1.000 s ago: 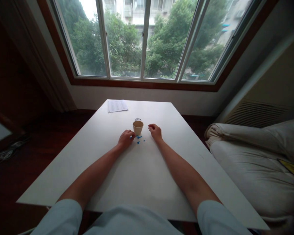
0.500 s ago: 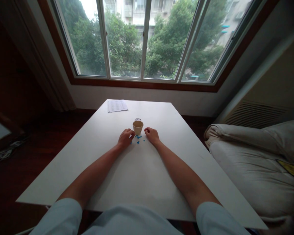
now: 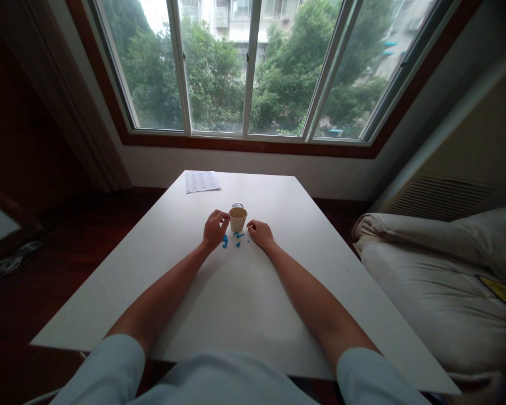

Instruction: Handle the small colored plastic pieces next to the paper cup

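Observation:
A small tan paper cup (image 3: 238,221) stands upright on the white table, its mouth facing up. My left hand (image 3: 215,230) is raised at the cup's left side, fingertips drawn together by the rim; whatever they may hold is too small to make out. On the cup's right, my right hand (image 3: 260,233) rests low with its fingers curled and thumb pressed in, and its grip is likewise unclear. Small blue pieces (image 3: 238,245) lie scattered in front of the cup. More blue bits (image 3: 225,242) sit beneath my left hand.
Behind the cup is a dark-lined round thing (image 3: 237,205), partly hidden. Printed sheets (image 3: 203,181) lie at the far left corner of the white table (image 3: 236,304). A cushioned seat (image 3: 442,292) stands to the right, and a window is beyond the table.
My left hand has lifted from the blue bits toward the cup's rim, uncovering more of them. My right hand stays nearly in place beside the cup.

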A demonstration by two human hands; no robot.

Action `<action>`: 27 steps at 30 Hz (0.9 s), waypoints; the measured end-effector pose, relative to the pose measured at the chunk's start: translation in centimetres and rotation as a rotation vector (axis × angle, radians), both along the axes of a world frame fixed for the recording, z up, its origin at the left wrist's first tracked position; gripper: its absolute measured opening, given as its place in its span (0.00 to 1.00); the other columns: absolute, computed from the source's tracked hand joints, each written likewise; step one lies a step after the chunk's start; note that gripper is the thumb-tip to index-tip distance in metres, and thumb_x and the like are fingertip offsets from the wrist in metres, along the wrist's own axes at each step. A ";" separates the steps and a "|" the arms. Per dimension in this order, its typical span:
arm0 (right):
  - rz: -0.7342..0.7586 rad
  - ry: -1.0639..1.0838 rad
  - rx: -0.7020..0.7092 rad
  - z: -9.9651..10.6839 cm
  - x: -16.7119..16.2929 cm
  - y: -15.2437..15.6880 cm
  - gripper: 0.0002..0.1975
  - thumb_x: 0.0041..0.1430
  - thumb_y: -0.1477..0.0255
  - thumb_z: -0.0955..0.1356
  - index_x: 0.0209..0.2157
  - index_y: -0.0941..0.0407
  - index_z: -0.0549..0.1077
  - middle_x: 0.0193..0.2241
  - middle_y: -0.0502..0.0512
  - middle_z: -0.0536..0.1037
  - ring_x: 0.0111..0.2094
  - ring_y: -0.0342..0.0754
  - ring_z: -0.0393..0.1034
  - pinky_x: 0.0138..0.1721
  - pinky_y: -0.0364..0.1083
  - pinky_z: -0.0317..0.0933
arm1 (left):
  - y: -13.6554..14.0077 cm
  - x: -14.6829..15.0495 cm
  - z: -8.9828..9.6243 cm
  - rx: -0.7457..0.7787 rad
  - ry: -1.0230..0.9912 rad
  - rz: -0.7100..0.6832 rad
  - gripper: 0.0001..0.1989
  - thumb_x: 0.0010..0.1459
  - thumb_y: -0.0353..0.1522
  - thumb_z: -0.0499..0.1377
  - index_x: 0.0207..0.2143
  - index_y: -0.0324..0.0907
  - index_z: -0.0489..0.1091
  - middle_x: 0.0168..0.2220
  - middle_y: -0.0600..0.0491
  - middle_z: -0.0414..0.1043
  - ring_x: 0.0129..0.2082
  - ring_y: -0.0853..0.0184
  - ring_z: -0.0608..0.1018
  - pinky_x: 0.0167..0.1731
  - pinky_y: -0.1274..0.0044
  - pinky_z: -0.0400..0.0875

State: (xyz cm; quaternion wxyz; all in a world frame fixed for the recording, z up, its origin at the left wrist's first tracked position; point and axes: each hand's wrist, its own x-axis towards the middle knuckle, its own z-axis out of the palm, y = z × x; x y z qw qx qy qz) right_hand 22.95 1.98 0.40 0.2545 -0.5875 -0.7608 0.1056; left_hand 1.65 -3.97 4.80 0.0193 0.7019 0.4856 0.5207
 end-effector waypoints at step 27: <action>0.005 0.036 -0.021 0.7 0.0 -0.4 0.11 0.62 0.69 0.64 0.40 0.52 0.79 0.35 0.52 0.80 0.37 0.43 0.70 0.40 0.40 0.58 | 3.6 2.3 2.5 -0.153 0.013 0.054 0.06 0.60 0.32 0.58 0.37 0.45 0.76 0.39 0.50 0.76 0.41 0.60 0.72 0.45 0.66 0.66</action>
